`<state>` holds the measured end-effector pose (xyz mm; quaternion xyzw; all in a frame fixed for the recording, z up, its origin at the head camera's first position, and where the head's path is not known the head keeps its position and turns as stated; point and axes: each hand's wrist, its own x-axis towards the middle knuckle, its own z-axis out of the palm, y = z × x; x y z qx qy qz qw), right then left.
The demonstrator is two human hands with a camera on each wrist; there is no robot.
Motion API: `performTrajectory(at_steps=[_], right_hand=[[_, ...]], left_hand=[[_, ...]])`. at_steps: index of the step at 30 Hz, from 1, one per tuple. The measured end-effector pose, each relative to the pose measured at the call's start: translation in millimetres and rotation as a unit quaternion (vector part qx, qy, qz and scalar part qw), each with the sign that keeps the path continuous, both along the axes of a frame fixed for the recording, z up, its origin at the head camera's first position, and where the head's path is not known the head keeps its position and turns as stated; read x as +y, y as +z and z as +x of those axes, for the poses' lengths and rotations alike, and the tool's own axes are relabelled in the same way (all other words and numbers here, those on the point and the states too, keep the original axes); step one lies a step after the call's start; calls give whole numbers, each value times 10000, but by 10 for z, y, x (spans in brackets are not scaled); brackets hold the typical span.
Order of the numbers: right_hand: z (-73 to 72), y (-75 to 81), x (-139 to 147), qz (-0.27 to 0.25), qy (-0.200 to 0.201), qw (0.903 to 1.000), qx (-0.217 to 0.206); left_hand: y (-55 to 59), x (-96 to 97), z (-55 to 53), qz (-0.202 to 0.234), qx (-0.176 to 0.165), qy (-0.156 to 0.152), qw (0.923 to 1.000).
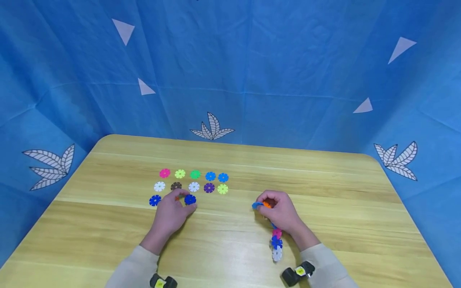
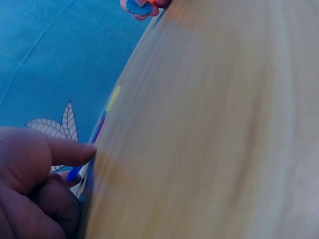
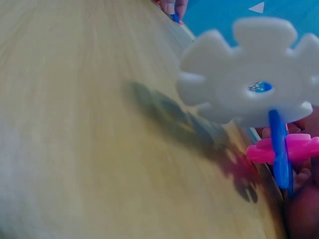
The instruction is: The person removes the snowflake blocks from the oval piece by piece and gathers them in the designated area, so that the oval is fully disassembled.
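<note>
My left hand (image 1: 170, 213) is at the front row of loose snowflake discs, thumb and index finger at the edges of a dark blue snowflake disc (image 1: 190, 199). That disc shows as a thin blue edge at the fingertips in the left wrist view. An orange disc (image 1: 177, 198) is partly hidden under this hand. To the right, my right hand (image 1: 282, 211) grips a chain of interlocked snowflake discs near its upper end. A light blue disc (image 1: 257, 205) and an orange one (image 1: 267, 204) show at its fingertips. Below the palm hang pink, dark blue and white (image 3: 244, 69) discs; the chain's middle is hidden.
Behind the left hand, loose discs lie in rows on the wooden table (image 1: 230, 248), among them pink (image 1: 165, 173), green (image 1: 195, 174), purple (image 1: 209, 188) and white (image 1: 159, 186) ones. Another dark blue disc (image 1: 155, 200) lies left of that hand. A blue curtain (image 1: 252, 72) stands behind.
</note>
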<state>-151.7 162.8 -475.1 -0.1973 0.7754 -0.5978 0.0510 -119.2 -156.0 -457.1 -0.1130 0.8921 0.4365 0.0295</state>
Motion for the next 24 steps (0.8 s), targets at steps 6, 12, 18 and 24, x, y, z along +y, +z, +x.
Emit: performTrajectory(at_steps=[6, 12, 18, 24], right_hand=[[2, -11, 8, -8, -5, 10000, 8], [-12, -30, 0, 48, -50, 10000, -16], [-15, -30, -5, -90, -138, 9997, -199], [-17, -34, -3, -312, -353, 9986, -245]], left_hand=[[-2, 9, 4, -20, 18, 29, 10000], [0, 3, 9, -18, 61, 29, 10000], [9, 27, 38, 68, 164, 47, 9998], [-9, 135, 100, 196, 332, -66, 9992]])
